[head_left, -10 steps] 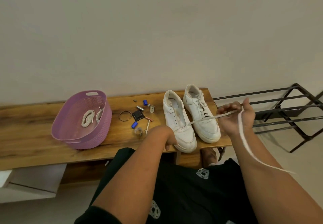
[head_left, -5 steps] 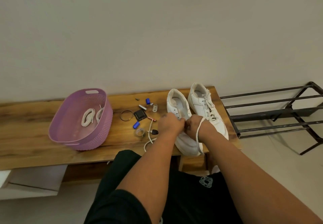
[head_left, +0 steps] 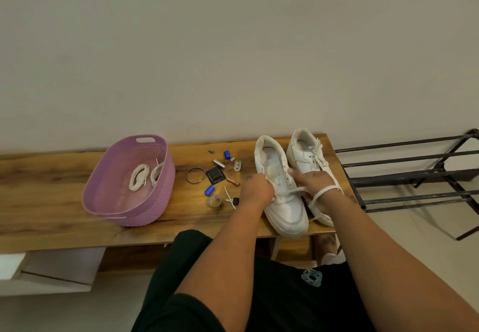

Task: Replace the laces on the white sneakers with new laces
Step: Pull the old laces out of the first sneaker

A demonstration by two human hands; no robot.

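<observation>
Since a second earlier, my right hand [head_left: 312,181] had dropped from its raised pull to the left sneaker [head_left: 281,191], at one o'clock from me. My left hand [head_left: 256,189] gripped that sneaker's side, the right pinching the lace [head_left: 298,190], which looped my wrist. That loop could snag and yank the lace out.

Your left hand [head_left: 256,189] hides near sneaker [head_left: 281,189] left eyelets — fingertips blurred, grip unclear. Beside sneaker, small clutter [head_left: 220,176] too tiny to identify — rack [head_left: 414,173] cut off right.

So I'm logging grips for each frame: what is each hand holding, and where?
Both hands work at the nearer sneaker. The lace loops round the right hand; the left hand hides its fingertips, so its hold is unclear.
</observation>
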